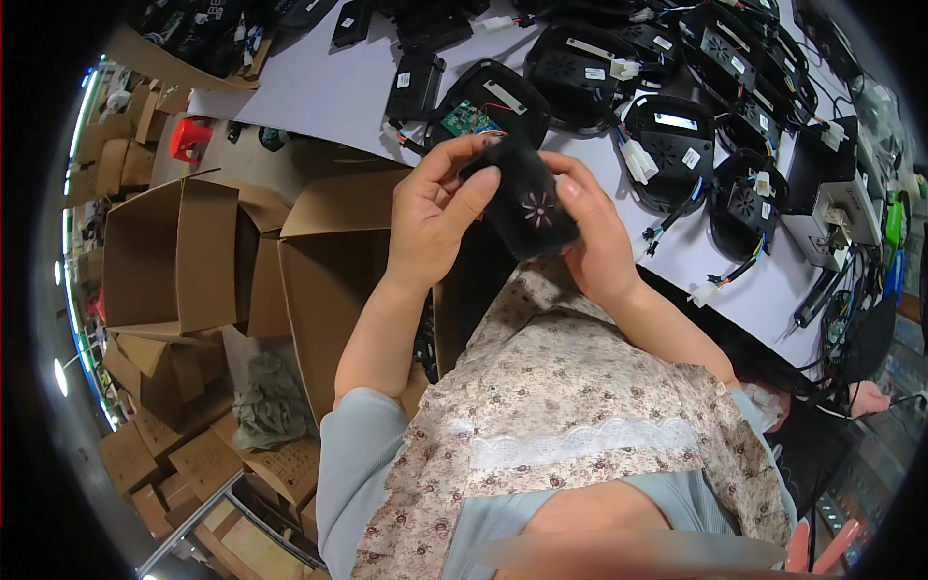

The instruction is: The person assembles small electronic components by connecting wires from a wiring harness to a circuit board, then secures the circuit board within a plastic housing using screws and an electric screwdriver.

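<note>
Above my lap, at the table's near edge, both hands hold a black plastic casing [512, 224] with a flower-shaped cluster of slots. My left hand [432, 215] has its thumb on the upper face and its fingers curled behind. Along the opposite side, my right hand [597, 227] grips the edge, thumb on top. Just beyond the left fingertips a green circuit board [468, 118] with thin wires rests against a rounded black housing [500, 89]. Whether its wires run into the held casing is hidden.
More rounded black housings [669, 145] with wires and white connectors [638, 161] cover the white table [300, 92]. A metal-sided box [829, 217] and a thin-tipped tool [817, 302] lie right. Open cardboard boxes [329, 280] stand left. A red object [189, 140] sits beyond them.
</note>
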{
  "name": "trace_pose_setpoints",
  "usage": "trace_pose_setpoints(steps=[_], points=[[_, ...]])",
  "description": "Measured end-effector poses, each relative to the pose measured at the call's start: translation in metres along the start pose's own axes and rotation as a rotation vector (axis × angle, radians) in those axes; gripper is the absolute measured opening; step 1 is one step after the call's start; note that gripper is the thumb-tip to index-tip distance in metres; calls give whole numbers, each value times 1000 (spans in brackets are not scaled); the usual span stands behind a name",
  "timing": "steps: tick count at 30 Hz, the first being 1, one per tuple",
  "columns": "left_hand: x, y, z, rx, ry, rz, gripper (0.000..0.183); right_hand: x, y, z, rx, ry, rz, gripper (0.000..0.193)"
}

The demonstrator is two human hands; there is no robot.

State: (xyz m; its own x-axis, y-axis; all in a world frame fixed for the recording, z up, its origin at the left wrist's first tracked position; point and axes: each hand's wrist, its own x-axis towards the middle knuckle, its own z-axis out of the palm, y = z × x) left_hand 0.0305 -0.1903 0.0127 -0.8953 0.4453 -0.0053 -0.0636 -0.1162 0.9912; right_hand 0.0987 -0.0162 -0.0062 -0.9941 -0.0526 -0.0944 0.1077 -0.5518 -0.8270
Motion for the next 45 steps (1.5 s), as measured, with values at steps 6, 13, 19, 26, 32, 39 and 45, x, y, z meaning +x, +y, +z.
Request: trace_pose_setpoints(steps=[6, 13, 19, 26, 32, 39, 45], points=[[-2, -13, -21, 92, -141, 473, 30, -8, -6, -12, 57, -135, 168, 48], [-26, 0, -16, 485, 269, 493, 31, -12, -11, -17, -587, 59, -320, 50], [-26, 2, -7, 942, -114, 1152, 28, -14, -7, 1, -664, -41, -189, 55], [-25, -6, -4, 723, -442, 878, 38, -5, -6, 0, -102, 90, 111, 36], [-37, -3, -1, 275, -102, 221, 61, -8, -1, 5, -55, 161, -298, 47], [-46, -13, 23, 82, -138, -58, 39, -6, 9, 13, -408, 24, -213, 67], [-28, -13, -5, 486, -104, 410, 41, -8, -7, 10, -681, 22, -312, 74]])
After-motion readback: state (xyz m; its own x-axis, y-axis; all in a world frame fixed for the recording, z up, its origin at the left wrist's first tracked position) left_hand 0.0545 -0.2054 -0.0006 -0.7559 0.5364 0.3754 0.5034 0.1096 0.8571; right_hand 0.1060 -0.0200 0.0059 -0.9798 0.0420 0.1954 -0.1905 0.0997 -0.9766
